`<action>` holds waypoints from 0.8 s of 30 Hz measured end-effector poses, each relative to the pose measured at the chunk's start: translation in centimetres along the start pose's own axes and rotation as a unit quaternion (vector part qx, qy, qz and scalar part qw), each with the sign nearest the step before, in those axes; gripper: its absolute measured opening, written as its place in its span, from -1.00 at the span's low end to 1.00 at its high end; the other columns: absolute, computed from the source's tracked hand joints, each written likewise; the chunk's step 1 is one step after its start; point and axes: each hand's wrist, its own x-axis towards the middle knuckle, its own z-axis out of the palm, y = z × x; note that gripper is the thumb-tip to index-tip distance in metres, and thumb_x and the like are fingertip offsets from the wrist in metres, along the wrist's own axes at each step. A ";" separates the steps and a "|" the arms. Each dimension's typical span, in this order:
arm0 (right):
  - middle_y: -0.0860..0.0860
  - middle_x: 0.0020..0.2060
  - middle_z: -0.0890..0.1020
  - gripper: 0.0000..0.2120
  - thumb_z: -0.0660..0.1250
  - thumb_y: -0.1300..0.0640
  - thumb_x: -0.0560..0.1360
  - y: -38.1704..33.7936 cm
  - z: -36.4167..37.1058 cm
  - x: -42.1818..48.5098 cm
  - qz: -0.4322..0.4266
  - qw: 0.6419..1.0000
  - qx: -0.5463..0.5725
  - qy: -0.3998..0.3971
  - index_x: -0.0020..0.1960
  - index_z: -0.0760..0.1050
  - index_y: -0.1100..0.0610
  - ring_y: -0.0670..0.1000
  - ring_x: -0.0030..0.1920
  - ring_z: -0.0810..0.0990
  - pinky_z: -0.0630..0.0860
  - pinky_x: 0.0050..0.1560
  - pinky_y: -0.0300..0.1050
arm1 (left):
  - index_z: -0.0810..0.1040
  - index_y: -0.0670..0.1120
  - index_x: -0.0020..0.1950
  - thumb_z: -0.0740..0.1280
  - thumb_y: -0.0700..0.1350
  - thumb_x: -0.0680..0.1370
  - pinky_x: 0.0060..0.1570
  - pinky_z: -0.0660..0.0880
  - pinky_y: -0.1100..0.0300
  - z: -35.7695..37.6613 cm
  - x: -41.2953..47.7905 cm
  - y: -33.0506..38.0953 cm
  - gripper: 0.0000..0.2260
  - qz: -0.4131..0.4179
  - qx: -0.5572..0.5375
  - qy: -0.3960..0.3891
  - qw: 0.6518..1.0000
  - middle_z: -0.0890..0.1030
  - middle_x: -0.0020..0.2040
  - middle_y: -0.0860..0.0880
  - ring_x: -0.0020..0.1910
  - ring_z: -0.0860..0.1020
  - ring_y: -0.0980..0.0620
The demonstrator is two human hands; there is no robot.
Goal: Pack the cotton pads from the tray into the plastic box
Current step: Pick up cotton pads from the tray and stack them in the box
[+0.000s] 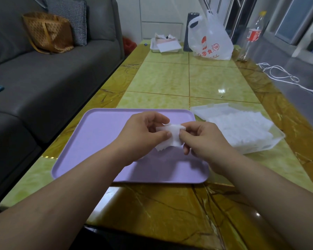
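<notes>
White cotton pads (170, 136) above lilac tray (98, 141); nearly full clear plastic box (264, 147) alongside.

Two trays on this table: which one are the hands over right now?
The purple tray, nearest the camera, beneath the cotton pads being held. The white tray lies at the far end, holding papers.

dim indoor light | glare on table (221, 91) | wide-angle edge distortion
</notes>
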 end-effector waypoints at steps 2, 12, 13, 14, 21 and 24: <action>0.12 -0.47 0.57 -0.82 0.34 0.21 0.63 0.0 0.1 0.0 -0.006 1.000 0.005 -0.011 -0.05 0.71 0.09 -0.05 -0.48 0.48 0.35 -0.44 -0.32 | 0.68 -0.05 0.09 0.55 -0.25 0.48 -0.03 0.66 0.03 0.1 0.0 0.0 -0.77 0.003 0.005 0.002 1.000 0.73 -0.11 -0.06 -0.20 0.65 0.09; 0.17 -0.37 0.57 -0.83 0.41 0.09 0.46 -0.3 -0.1 -0.1 0.005 0.996 0.068 -0.064 -0.05 0.73 0.12 0.11 -0.37 0.52 0.25 -0.42 -0.16 | 0.67 -0.04 0.10 0.58 -0.18 0.46 -0.09 0.66 0.10 0.3 0.2 -0.1 -0.75 0.022 0.047 0.006 0.999 0.71 -0.10 -0.07 -0.18 0.68 -0.02; 0.09 -0.39 0.57 -0.81 0.46 0.08 0.43 -0.5 -0.1 -0.2 0.005 0.994 0.075 -0.074 -0.03 0.73 0.16 0.07 -0.38 0.52 0.24 -0.43 -0.16 | 0.67 -0.03 0.09 0.58 -0.16 0.45 -0.11 0.65 0.12 0.4 0.3 -0.2 -0.75 0.023 0.050 0.013 0.998 0.71 -0.11 -0.06 -0.21 0.67 0.01; 0.04 -0.39 0.58 -0.79 0.54 0.07 0.42 -0.6 -0.1 -0.2 0.001 0.995 0.066 -0.075 -0.02 0.72 0.17 0.04 -0.38 0.52 0.25 -0.44 -0.17 | 0.67 -0.01 0.09 0.58 -0.14 0.45 -0.15 0.63 0.16 0.4 0.3 -0.3 -0.75 0.025 0.055 0.022 0.998 0.69 -0.14 -0.02 -0.27 0.63 0.07; 0.13 -0.50 0.55 -0.82 0.49 0.05 0.54 0.5 0.2 0.2 0.033 0.998 0.044 0.044 -0.04 0.64 0.17 0.08 -0.44 0.49 0.34 -0.39 -0.13 | 0.64 0.07 0.09 0.58 0.00 0.44 -0.24 0.50 0.25 -0.3 1.2 -1.3 -0.73 0.029 0.144 0.048 0.988 0.64 -0.17 0.07 -0.36 0.49 0.22; 0.06 -0.50 0.58 -0.89 0.38 0.04 0.60 0.9 -0.2 0.6 0.048 0.994 0.009 0.095 0.05 0.59 0.08 -0.04 -0.51 0.53 0.42 -0.37 -0.11 | 0.64 0.04 0.11 0.50 0.00 0.50 -0.14 0.47 0.20 -1.4 1.6 -2.1 -0.79 0.010 0.231 0.053 0.971 0.65 -0.12 0.12 -0.23 0.54 0.20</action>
